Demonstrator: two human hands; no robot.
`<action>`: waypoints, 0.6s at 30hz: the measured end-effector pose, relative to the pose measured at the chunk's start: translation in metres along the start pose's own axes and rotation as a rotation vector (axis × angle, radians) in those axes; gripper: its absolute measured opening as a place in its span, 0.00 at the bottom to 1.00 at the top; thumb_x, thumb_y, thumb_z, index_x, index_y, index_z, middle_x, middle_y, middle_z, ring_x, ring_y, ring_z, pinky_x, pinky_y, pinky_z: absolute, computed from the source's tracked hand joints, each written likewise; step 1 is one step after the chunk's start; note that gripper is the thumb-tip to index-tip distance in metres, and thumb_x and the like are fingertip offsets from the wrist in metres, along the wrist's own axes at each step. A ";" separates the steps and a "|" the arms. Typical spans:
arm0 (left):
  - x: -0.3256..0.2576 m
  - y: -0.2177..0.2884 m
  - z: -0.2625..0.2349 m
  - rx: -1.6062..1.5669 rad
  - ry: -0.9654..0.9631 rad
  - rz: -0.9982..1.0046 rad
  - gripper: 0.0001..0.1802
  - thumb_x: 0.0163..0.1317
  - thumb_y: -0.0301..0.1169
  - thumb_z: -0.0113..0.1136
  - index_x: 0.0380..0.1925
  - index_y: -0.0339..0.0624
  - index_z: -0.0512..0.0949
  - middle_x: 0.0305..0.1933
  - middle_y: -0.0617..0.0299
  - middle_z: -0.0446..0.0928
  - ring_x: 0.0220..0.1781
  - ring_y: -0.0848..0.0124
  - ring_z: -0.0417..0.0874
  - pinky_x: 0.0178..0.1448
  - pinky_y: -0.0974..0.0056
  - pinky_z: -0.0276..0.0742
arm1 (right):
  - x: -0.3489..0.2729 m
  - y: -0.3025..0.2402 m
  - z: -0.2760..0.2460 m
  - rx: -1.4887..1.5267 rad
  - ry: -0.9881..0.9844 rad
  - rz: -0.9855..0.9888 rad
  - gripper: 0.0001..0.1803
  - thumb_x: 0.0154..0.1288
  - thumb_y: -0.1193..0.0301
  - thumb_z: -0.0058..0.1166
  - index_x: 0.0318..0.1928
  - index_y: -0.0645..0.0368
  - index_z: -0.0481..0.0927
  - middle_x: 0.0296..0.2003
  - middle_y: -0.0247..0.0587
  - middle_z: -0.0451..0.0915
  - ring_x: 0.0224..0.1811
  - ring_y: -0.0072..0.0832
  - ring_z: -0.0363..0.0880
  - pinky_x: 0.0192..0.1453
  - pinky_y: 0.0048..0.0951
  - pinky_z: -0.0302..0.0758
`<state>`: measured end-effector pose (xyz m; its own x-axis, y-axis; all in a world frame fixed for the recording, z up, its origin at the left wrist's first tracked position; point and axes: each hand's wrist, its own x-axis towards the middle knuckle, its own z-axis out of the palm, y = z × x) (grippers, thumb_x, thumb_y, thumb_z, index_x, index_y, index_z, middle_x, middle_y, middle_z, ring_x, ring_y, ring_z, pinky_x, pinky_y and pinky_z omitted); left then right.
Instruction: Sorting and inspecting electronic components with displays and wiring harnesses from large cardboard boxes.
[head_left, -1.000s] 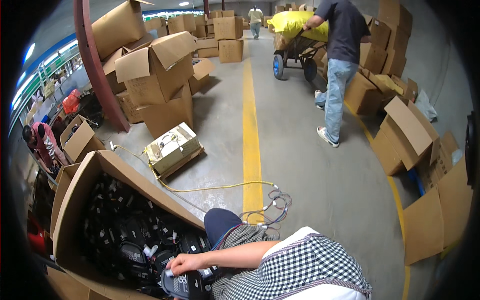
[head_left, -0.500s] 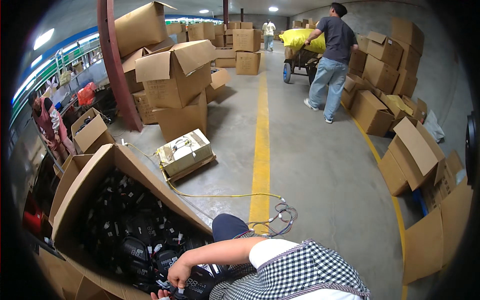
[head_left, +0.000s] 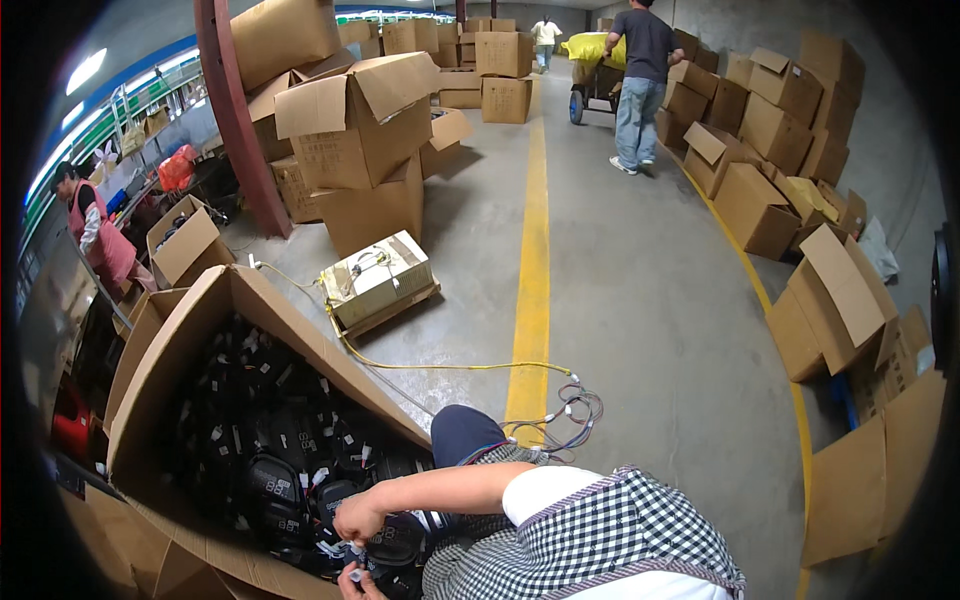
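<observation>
A big open cardboard box [head_left: 215, 300] lies at lower left, full of black rounded devices [head_left: 270, 470] with white tags. My right hand [head_left: 358, 517] reaches across from the lower right, over my checked apron [head_left: 600, 545]. Its fingers are curled down onto one of the black devices at the box's near end. Only part of my left hand [head_left: 352, 582] shows at the bottom edge, just below the right hand. It pinches a small white piece against the same pile. My knee [head_left: 468, 432] is beside the box wall.
A yellow cable [head_left: 440, 366] runs across the concrete floor to a bundle of wires [head_left: 570, 415] by the yellow line. A small taped carton [head_left: 378, 280] sits behind, with stacked boxes [head_left: 350, 130] around. One person pushes a cart [head_left: 645, 80] far off; another stands at left [head_left: 95, 225].
My right hand has stayed on the black devices, shifting slightly. My left hand has come into view at the bottom edge. The person with the cart has walked farther away.
</observation>
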<state>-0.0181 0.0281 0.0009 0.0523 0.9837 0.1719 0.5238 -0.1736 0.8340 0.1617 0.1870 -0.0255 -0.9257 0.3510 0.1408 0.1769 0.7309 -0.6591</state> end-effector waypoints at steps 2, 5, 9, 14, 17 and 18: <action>0.002 0.012 -0.001 0.029 0.084 -0.039 0.12 0.68 0.27 0.53 0.47 0.29 0.75 0.44 0.49 0.79 0.44 0.61 0.77 0.54 0.61 0.73 | -0.008 -0.016 0.000 -0.179 0.172 0.105 0.12 0.60 0.66 0.57 0.36 0.64 0.84 0.29 0.45 0.84 0.37 0.40 0.83 0.43 0.44 0.76; -0.001 0.007 -0.003 0.051 0.086 -0.056 0.14 0.68 0.30 0.56 0.47 0.28 0.76 0.45 0.48 0.80 0.46 0.62 0.78 0.54 0.60 0.73 | -0.024 -0.067 -0.009 0.531 0.379 0.477 0.14 0.63 0.66 0.52 0.29 0.66 0.79 0.23 0.45 0.81 0.24 0.36 0.81 0.31 0.38 0.75; 0.001 0.050 0.010 0.182 0.067 -0.006 0.12 0.67 0.32 0.56 0.44 0.38 0.82 0.40 0.48 0.80 0.41 0.55 0.79 0.48 0.58 0.75 | -0.027 -0.067 0.046 0.463 0.437 0.496 0.15 0.61 0.66 0.52 0.27 0.67 0.79 0.22 0.47 0.79 0.25 0.33 0.80 0.31 0.38 0.72; 0.000 0.053 0.024 0.269 0.146 0.106 0.09 0.63 0.28 0.60 0.42 0.38 0.83 0.33 0.50 0.79 0.32 0.56 0.79 0.40 0.58 0.76 | -0.033 -0.082 0.053 0.757 0.613 0.659 0.15 0.59 0.65 0.52 0.25 0.66 0.80 0.18 0.42 0.77 0.20 0.29 0.75 0.24 0.35 0.68; 0.003 0.051 0.026 0.289 0.185 0.059 0.10 0.62 0.28 0.61 0.41 0.38 0.83 0.31 0.50 0.77 0.33 0.56 0.78 0.39 0.58 0.75 | -0.039 -0.082 0.057 1.112 0.672 0.695 0.15 0.60 0.65 0.52 0.22 0.64 0.79 0.15 0.35 0.73 0.15 0.22 0.67 0.20 0.31 0.62; 0.003 0.048 0.026 0.292 0.183 0.055 0.10 0.62 0.28 0.61 0.41 0.38 0.83 0.31 0.50 0.77 0.33 0.56 0.78 0.39 0.58 0.75 | -0.039 -0.082 0.057 1.075 0.660 0.680 0.15 0.60 0.65 0.51 0.21 0.62 0.78 0.14 0.33 0.71 0.14 0.21 0.65 0.18 0.30 0.59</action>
<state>0.0289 0.0243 0.0277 -0.0524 0.9439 0.3261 0.7473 -0.1795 0.6398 0.1643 0.0796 -0.0190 -0.3908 0.8673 -0.3082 -0.0960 -0.3714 -0.9235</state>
